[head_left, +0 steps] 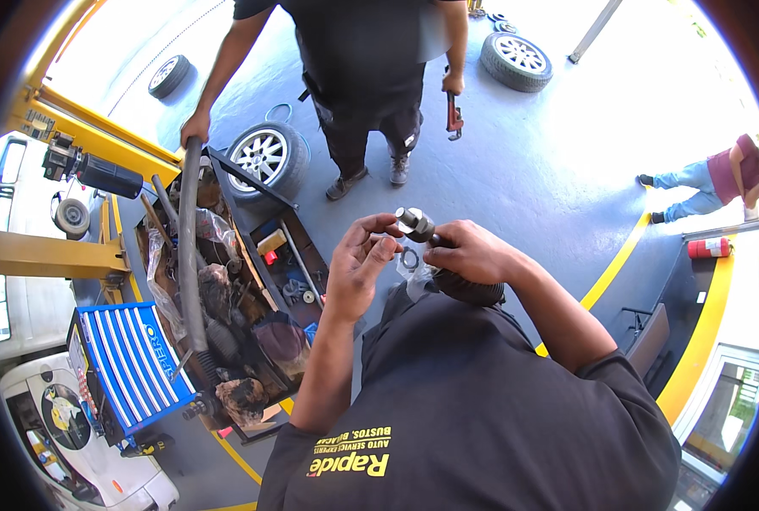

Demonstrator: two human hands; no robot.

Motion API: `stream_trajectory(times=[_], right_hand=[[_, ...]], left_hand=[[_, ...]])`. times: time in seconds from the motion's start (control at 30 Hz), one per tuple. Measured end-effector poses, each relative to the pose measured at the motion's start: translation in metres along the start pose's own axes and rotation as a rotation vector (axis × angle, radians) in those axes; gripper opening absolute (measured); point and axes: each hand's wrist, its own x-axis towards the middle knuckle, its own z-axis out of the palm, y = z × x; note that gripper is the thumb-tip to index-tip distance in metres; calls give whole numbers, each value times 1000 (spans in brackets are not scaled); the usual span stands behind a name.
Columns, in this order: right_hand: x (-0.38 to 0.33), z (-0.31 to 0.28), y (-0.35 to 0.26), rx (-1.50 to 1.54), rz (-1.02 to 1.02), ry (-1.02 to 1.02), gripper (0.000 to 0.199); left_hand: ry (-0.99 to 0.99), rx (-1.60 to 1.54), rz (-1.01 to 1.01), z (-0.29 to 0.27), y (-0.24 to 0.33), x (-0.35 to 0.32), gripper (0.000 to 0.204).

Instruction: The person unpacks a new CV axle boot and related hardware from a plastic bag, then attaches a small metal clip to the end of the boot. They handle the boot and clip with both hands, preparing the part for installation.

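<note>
My right hand (473,251) is closed around a metal shaft part (415,223) with a bright, stepped end pointing up and left. Under that hand sits a black ribbed rubber boot (469,288); whether it joins the shaft part is hidden. My left hand (358,266) is raised beside the bright end, fingers bent and thumb close to the fingertips. I cannot make out what, if anything, is pinched there. Just right of its thumb shows a small dark ring (409,258), with clear plastic (415,279) below it.
A co-worker opposite grips a long grey pipe (190,247) and a red pipe wrench (454,119). Left is a cart (299,243) of greasy parts, a blue tool chest (132,362) and a yellow lift post (51,255). Wheels (264,157) lie around; another person bends at far right.
</note>
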Motion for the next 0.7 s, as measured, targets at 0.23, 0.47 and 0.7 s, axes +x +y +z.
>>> stream_trajectory(times=[0.23, 0.47, 0.7], right_hand=[[-7, -9, 0, 71, -20, 1, 36], [-9, -18, -7, 233, -62, -4, 35], [4, -15, -3, 137, -114, -42, 34]], left_hand=[[50, 105, -73, -9, -17, -5, 41], [-18, -62, -339, -5, -20, -9, 43], [66, -210, -308, -11, -28, -10, 46]])
